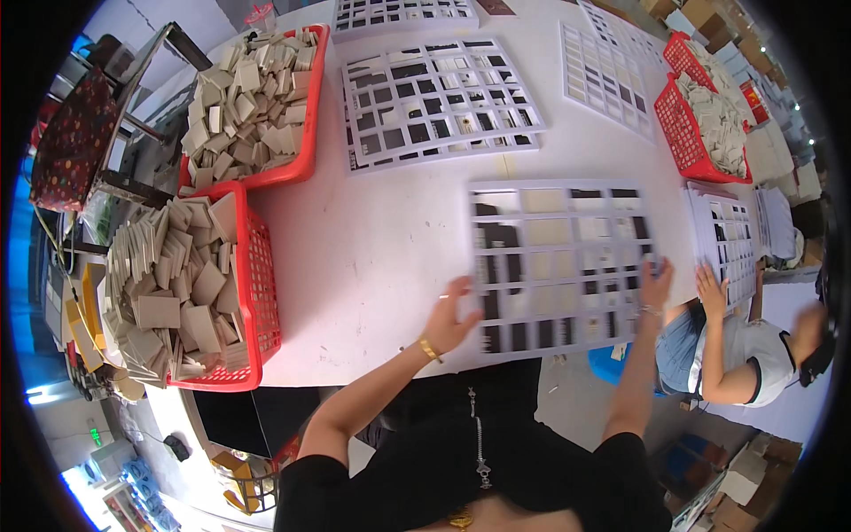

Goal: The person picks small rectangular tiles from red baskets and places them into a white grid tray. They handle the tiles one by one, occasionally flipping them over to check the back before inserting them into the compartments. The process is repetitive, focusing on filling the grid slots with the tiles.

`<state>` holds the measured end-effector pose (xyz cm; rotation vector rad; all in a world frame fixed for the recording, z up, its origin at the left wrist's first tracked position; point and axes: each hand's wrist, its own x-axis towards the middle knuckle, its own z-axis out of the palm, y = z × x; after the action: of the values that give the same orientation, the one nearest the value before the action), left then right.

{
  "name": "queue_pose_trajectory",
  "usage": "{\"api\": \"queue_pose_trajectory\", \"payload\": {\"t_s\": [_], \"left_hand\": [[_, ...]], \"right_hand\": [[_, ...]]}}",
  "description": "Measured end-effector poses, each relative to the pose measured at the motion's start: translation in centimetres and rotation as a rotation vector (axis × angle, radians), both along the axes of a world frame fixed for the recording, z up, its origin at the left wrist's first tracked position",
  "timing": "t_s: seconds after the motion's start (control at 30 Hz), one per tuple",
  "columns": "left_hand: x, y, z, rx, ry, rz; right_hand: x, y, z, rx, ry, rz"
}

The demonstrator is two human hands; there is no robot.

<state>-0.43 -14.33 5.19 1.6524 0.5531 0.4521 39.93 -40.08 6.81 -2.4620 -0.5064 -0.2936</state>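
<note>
A white grid frame (551, 265) is in front of me at the table's near edge, its square cells showing beige, black and white. My left hand (450, 321) is at its left edge, with fingers curled and thumb against the border. At the opposite edge my right hand (656, 284) grips the frame, its fingers slightly blurred and partly hidden. One column of cells holds plain beige squares; others show black-and-white patterned pieces.
Red baskets (262, 293) (310, 115) heaped with beige tiles stand at the left. Further stacked grid frames (443, 99) lie toward the back, with another frame (607, 80) behind right. Red baskets (681, 124) stand far right. A co-worker's hand (712, 293) touches a frame stack (732, 239).
</note>
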Motion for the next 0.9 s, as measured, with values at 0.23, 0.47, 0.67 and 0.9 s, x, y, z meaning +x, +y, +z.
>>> {"api": "queue_pose_trajectory", "payload": {"t_s": [0.23,0.47,0.67,0.9], "left_hand": [[6.0,8.0,-1.4,0.388,-0.064,0.462],[-0.2,24.2,-6.8,0.446,0.184,0.916],[1.0,24.1,-4.4,0.442,0.526,0.826],[-1.2,24.9,-7.2,0.390,0.257,0.872]], "right_hand": [[5.7,3.0,8.0,-0.252,-0.511,-0.026],[1.5,20.7,-3.5,0.145,0.143,0.523],[-1.8,32.4,-7.5,0.065,0.362,0.354],[-3.6,28.4,-9.9,0.458,0.462,0.399]]}}
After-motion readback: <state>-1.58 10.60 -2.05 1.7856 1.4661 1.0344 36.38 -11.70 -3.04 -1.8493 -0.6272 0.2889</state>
